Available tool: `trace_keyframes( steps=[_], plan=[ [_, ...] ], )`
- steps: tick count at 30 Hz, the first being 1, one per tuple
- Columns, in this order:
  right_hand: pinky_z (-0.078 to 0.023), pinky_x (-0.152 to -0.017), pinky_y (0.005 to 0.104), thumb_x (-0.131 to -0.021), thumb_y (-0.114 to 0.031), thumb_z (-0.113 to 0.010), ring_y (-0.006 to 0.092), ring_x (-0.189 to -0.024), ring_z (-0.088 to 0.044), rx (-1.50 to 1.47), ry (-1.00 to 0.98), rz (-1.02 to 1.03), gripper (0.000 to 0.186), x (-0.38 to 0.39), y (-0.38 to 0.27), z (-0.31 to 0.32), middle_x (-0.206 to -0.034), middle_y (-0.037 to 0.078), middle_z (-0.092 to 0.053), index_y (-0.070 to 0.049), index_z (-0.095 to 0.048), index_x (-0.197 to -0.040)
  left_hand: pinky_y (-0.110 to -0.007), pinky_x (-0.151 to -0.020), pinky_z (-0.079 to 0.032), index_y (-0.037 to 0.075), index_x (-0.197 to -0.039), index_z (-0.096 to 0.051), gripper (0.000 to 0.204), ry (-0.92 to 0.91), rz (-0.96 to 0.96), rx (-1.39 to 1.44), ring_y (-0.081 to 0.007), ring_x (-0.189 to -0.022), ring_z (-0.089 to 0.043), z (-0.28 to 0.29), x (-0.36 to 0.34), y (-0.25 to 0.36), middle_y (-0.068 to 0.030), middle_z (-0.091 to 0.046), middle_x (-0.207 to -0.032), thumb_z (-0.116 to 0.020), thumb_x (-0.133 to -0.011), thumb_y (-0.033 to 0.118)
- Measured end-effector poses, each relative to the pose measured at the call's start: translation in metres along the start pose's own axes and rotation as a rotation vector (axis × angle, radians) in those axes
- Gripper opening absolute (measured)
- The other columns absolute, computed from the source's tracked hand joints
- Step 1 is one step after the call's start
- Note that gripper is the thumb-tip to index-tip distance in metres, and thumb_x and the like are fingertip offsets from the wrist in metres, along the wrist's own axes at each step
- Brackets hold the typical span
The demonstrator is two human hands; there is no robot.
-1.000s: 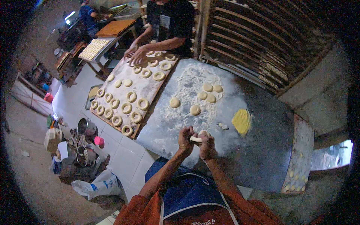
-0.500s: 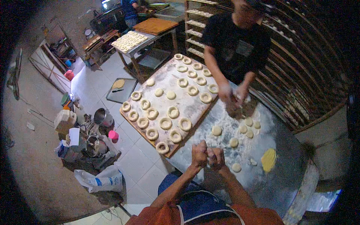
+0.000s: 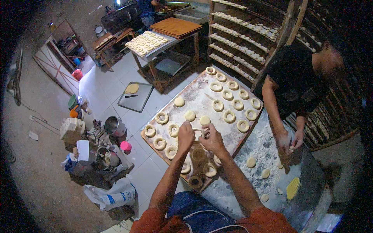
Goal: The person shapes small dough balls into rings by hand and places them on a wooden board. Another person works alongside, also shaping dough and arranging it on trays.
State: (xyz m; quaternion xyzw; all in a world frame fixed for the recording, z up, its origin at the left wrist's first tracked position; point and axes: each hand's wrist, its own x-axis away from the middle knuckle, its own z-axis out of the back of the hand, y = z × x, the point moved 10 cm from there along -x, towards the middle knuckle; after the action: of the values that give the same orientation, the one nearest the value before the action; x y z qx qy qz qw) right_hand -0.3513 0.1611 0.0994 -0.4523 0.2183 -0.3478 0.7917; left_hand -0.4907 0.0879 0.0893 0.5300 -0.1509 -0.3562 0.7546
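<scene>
My left hand (image 3: 186, 136) and my right hand (image 3: 212, 139) are over a floured wooden board (image 3: 200, 91), their curled fingers gripping a pale dough ring (image 3: 198, 130) between them. Rows of dough rings (image 3: 229, 115) lie around my hands, with some flat dough discs (image 3: 190, 115) just beyond them. My forearms come up from the lower edge and shade the front of the board.
A co-worker (image 3: 291, 77) handles dough at the floured metal table (image 3: 318, 182) on the right. Racks (image 3: 244, 39) of dough stand behind. Another person (image 3: 147, 11) stands beyond a side table (image 3: 175, 27). Pots (image 3: 114, 125), a sack (image 3: 108, 194) and a floor tray (image 3: 136, 103) are at left.
My hands have moved with the dough from the metal table onto the board, and the view has swung with them. The co-worker has moved from the board to the metal table.
</scene>
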Motion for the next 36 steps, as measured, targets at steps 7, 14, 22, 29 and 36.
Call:
trace_keyframes(
  steps=[7, 14, 22, 29, 36],
  plan=[
    [-0.039, -0.095, 0.0467, -0.081, -0.004, -0.052, 0.0393, -0.108, -0.05, 0.552, 0.039, 0.275, 0.039, -0.049, 0.012, 0.003, -0.111, 0.024, -0.054, 0.003, -0.048, -0.119, -0.049, -0.073, -0.038, 0.013, -0.087, -0.063, 0.021, -0.018, -0.197, -0.827, -0.0276, -0.086, -0.056, 0.0, -0.018, -0.014, -0.0067, -0.061, -0.087, -0.065, -0.079, 0.032],
    [-0.041, -0.095, 0.0467, -0.077, -0.003, -0.058, 0.0388, -0.11, -0.048, 0.577, -0.211, 0.358, 0.043, -0.077, 0.022, -0.032, -0.112, 0.023, -0.051, 0.002, -0.05, -0.119, -0.05, -0.078, -0.036, 0.011, -0.097, -0.059, 0.03, -0.033, -0.206, -0.671, -0.0283, -0.09, -0.054, 0.003, -0.028, -0.022, -0.0082, -0.057, -0.089, -0.068, -0.078, 0.033],
    [-0.049, -0.076, 0.0349, -0.074, -0.011, -0.071, 0.0207, -0.085, -0.062, -0.243, -0.015, -0.087, 0.029, -0.029, 0.055, 0.033, -0.087, 0.013, -0.065, -0.002, -0.065, -0.101, -0.047, -0.077, -0.042, 0.009, -0.096, -0.057, 0.023, -0.212, -0.443, -0.749, -0.0362, -0.096, -0.051, -0.027, -0.088, -0.028, -0.0162, -0.052, -0.101, -0.067, -0.077, 0.018],
    [-0.053, -0.073, 0.0351, -0.077, -0.009, -0.071, 0.0205, -0.081, -0.066, 0.084, 0.136, -0.497, 0.024, 0.188, 0.137, 0.164, -0.095, 0.014, -0.067, -0.005, -0.068, -0.1, -0.044, -0.059, -0.045, 0.002, -0.095, -0.045, 0.031, -0.612, -0.303, -0.064, -0.0365, -0.068, -0.058, -0.084, 0.011, 0.06, -0.0184, -0.054, -0.071, -0.069, -0.077, 0.007],
    [-0.051, -0.061, 0.0354, -0.071, -0.016, -0.076, 0.0214, -0.064, -0.063, 0.71, 0.267, -0.455, 0.031, 0.259, 0.201, 0.187, -0.08, 0.011, -0.065, -0.005, -0.061, -0.095, -0.044, -0.079, -0.047, 0.0, -0.109, -0.054, 0.037, -0.866, -0.37, -0.027, -0.0373, -0.093, -0.06, -0.2, 0.218, 0.091, -0.0208, -0.062, -0.098, -0.07, -0.077, 0.01]
  ],
)
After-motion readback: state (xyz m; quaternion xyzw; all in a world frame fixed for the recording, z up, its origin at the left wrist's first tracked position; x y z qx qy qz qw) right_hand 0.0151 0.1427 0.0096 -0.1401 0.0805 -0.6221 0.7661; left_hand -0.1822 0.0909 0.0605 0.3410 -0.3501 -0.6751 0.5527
